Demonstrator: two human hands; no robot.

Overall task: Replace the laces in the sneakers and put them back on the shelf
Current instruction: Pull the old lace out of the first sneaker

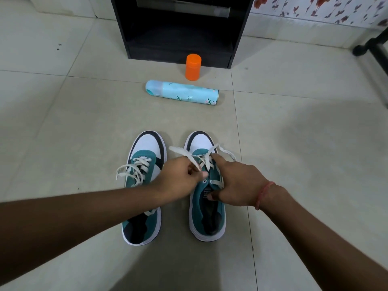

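Teal suede, white toe caps and dark trim make up the two sneakers standing side by side on the pale tiled floor (63, 122), toes pointing away from the person. The left sneaker (144, 164) is laced, its white lace (134, 169) loosely crossed with loops spilling to the left side, and the left forearm crosses over its heel end. The right sneaker (206, 206) is only partly laced: the upper eyelets near the tongue show bare. The left hand (180, 177) has its fingers curled, pinching a flat white lace end (184, 154) that runs up and to the left from the shoe. The right hand (237, 181) rests on the right sneaker, index finger stretched forward onto the crossed laces and thumb pressed down by the tongue label; a red thread band (263, 194) circles that wrist. Beyond the shoes a light blue spray can (182, 92) lies on its side, and just behind it an orange container (193, 67) stands upright, close to the foot of a black shelf unit (180, 28) whose lower compartment is dark. A floral wall covering (315, 7) shows at the upper right.
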